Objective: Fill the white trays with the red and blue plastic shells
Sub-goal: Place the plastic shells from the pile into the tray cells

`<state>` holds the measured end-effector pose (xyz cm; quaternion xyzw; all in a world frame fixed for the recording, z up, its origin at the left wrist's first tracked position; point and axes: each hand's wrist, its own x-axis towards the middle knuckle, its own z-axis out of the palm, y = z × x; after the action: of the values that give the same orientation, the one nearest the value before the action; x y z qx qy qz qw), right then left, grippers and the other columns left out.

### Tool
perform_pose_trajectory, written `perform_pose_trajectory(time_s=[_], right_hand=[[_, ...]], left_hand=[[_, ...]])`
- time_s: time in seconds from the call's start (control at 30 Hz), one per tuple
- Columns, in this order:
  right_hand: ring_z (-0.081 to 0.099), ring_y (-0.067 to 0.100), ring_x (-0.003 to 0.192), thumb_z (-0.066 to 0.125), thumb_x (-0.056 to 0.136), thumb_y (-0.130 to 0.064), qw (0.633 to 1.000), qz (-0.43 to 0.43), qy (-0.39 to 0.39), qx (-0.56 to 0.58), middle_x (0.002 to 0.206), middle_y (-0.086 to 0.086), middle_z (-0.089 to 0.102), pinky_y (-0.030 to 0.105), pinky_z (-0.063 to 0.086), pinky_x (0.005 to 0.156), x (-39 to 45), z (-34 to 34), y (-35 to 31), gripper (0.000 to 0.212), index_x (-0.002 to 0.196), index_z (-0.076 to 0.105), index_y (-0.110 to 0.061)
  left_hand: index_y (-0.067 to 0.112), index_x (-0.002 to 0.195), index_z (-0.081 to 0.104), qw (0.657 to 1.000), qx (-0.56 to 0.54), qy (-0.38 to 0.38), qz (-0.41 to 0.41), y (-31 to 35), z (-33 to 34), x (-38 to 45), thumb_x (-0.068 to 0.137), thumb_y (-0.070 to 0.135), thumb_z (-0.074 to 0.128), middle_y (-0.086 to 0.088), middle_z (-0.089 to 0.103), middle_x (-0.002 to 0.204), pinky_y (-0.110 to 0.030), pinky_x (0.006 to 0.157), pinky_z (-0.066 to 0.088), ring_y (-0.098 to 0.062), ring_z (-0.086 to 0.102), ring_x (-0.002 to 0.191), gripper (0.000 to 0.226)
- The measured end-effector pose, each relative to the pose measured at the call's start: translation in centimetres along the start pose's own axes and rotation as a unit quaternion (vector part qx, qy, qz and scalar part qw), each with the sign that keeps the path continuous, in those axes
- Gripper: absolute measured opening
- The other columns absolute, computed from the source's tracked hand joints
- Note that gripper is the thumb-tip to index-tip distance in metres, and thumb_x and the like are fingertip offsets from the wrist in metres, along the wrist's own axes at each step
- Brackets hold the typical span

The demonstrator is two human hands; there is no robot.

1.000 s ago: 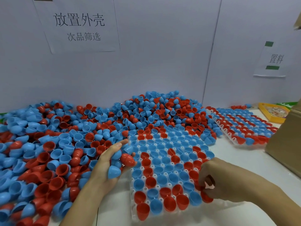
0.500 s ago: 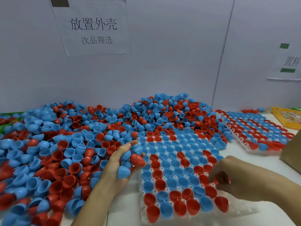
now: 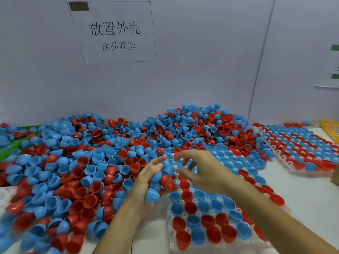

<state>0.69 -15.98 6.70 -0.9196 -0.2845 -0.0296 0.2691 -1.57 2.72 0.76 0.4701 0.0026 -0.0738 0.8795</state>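
A white tray (image 3: 171,242) lies in front of me, its cups filled with red and blue shells. My left hand (image 3: 146,180) is palm up at the tray's left edge and cradles a handful of shells (image 3: 162,177), among them a blue shell (image 3: 153,195) and a red shell (image 3: 167,182). My right hand (image 3: 200,171) hovers over the tray with fingers spread, its fingertips reaching toward the shells in my left hand and holding nothing. A big heap of loose shells (image 3: 95,162) covers the table to the left and behind.
A second filled tray (image 3: 300,149) lies at the right. A yellow tray (image 3: 329,129) sits at the far right edge, and a green container (image 3: 11,143) at the far left. White partition walls with paper signs (image 3: 113,32) close the back.
My right hand left the tray's front right corner and moved up and left to my left hand, opening its fingers. My left hand stayed with its shells.
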Motion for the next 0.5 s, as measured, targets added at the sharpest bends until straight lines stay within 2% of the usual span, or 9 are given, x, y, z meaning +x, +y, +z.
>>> perform_pose_trajectory(time_s=[0.07,0.13,0.23,0.33,0.43,0.5], right_hand=[[0.064,0.004,0.082,0.065,0.093,-0.042,0.999,0.013,0.012,0.032,0.105,-0.010,0.062,0.017,0.052,0.072,1.3,1.1,-0.3,0.030,0.120,0.064,-0.029],[0.067,0.005,0.073,0.071,0.090,-0.040,0.998,0.033,0.014,0.060,0.095,-0.008,0.067,0.015,0.052,0.063,2.2,1.8,-0.3,0.024,0.110,0.067,-0.029],[0.070,0.006,0.063,0.072,0.089,-0.026,0.991,0.061,0.028,0.112,0.076,-0.001,0.072,0.015,0.053,0.055,2.8,2.1,-0.1,0.014,0.101,0.066,-0.026],[0.069,0.003,0.057,0.061,0.091,-0.012,0.988,0.072,0.053,0.125,0.066,-0.001,0.071,0.013,0.049,0.048,2.8,2.1,0.0,0.019,0.102,0.062,-0.026],[0.066,0.002,0.050,0.052,0.092,-0.001,0.991,0.059,0.056,0.103,0.067,0.008,0.070,0.017,0.048,0.043,2.5,2.2,0.1,0.028,0.101,0.058,-0.026],[0.066,-0.003,0.052,0.052,0.093,0.001,0.995,0.046,0.041,0.083,0.072,0.003,0.071,0.014,0.047,0.045,2.5,2.2,0.2,0.027,0.101,0.062,-0.023]], left_hand=[[0.017,0.127,0.064,1.000,0.006,-0.011,-0.002,-0.1,0.1,0.0,0.076,0.027,0.070,-0.020,0.071,0.119,-0.041,0.067,0.061,-0.031,0.072,0.094,0.052],[0.016,0.130,0.061,1.000,0.004,-0.018,-0.003,-0.1,0.1,0.0,0.077,0.026,0.068,-0.020,0.070,0.120,-0.041,0.067,0.062,-0.031,0.072,0.094,0.055],[0.018,0.130,0.061,1.000,-0.011,-0.025,-0.009,0.0,0.1,0.1,0.076,0.026,0.068,-0.020,0.070,0.122,-0.040,0.066,0.062,-0.034,0.072,0.096,0.055],[0.019,0.129,0.064,0.999,-0.031,-0.028,-0.012,0.0,0.1,0.2,0.077,0.023,0.071,-0.017,0.070,0.123,-0.041,0.068,0.063,-0.035,0.070,0.098,0.052],[0.019,0.127,0.066,0.999,-0.048,-0.020,-0.004,0.0,0.0,0.2,0.082,0.022,0.067,-0.015,0.070,0.125,-0.039,0.063,0.062,-0.031,0.072,0.096,0.045],[0.020,0.125,0.067,0.998,-0.051,-0.025,-0.005,0.0,-0.1,0.2,0.084,0.023,0.063,-0.014,0.070,0.125,-0.037,0.062,0.061,-0.032,0.074,0.097,0.041]])
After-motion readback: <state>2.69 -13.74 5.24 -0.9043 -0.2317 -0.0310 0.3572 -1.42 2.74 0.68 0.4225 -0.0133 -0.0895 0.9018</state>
